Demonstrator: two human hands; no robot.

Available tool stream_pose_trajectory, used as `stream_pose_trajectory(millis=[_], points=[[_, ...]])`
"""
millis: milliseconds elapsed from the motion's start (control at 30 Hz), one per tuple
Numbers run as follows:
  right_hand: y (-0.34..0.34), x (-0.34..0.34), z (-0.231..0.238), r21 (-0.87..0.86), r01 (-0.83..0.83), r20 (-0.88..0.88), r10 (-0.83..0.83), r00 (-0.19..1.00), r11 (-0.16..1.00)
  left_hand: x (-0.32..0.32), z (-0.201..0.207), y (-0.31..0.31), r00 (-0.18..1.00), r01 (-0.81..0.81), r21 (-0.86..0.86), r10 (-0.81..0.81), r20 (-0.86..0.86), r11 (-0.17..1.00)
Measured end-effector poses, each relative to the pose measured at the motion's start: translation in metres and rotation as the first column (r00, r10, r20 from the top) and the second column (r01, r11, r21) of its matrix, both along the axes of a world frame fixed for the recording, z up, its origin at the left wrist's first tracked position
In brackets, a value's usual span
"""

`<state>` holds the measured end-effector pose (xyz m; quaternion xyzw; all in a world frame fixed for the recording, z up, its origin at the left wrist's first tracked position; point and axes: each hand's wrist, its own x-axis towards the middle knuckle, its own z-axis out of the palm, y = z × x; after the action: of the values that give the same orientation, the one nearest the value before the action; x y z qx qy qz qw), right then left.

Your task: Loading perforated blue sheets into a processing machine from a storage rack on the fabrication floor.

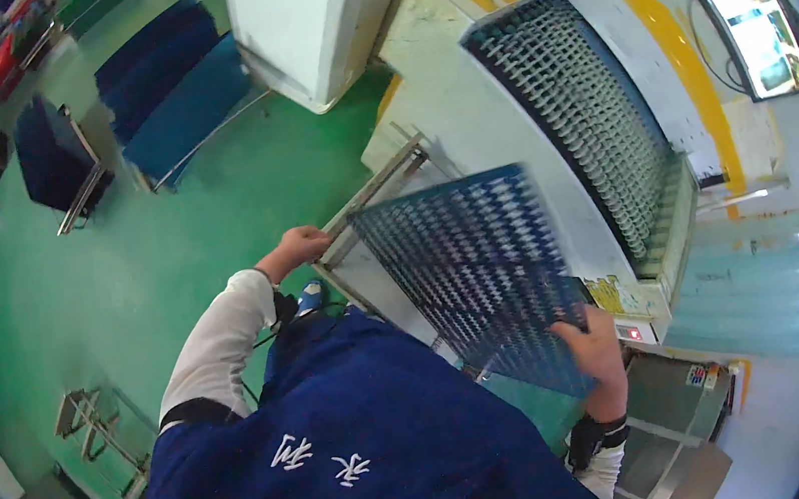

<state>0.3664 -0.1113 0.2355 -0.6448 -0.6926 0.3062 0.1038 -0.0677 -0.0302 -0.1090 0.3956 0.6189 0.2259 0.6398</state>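
Observation:
A dark blue tray-like panel (478, 269), covered with rows of small holes or pale pieces, is tilted in front of my body. My right hand (592, 353) grips its lower right edge, thumb on the upper face. To the left, my left hand (302, 248) is closed at the end of a metal frame (374, 192), beside the panel's far left corner. Beyond the panel, a cream-coloured machine (436, 63) has a sloping dark-edged bed (584, 114) filled with rows of pale, loop-like shapes.
A white cabinet-like body (314, 18) stands beyond the frame. Carts with dark blue panels (173, 98) stand on the green floor (202, 205) at far left. A lit screen (747, 12) hangs at far right, above clear plastic sheeting (768, 287). A metal stand (95, 431) is at near left.

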Motion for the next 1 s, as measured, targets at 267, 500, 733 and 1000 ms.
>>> stream_pose_trajectory(millis=[267, 500, 733, 1000], points=[[0.014, 0.091, -0.01, 0.084, 0.764, -0.812, -0.4, 0.424, 0.64, -0.001, -0.016, -0.001, 0.997, -0.026, 0.038, 0.023, 0.071, 0.999], [0.068, 0.126, -0.058, -0.193, 0.668, -0.97, -0.242, -0.02, 0.719, 0.002, 0.022, -0.008, 1.0, -0.003, 0.019, 0.004, -0.017, 1.0], [0.167, 0.119, -0.112, -0.416, 0.564, -0.895, -0.213, -0.391, 0.713, -0.012, 0.02, -0.02, 0.997, 0.062, -0.044, -0.064, -0.041, 0.997], [0.234, 0.121, -0.15, -0.547, 0.528, -0.816, -0.274, -0.509, 0.65, -0.015, 0.036, -0.041, 0.998, 0.02, -0.116, -0.012, 0.062, 0.993]])
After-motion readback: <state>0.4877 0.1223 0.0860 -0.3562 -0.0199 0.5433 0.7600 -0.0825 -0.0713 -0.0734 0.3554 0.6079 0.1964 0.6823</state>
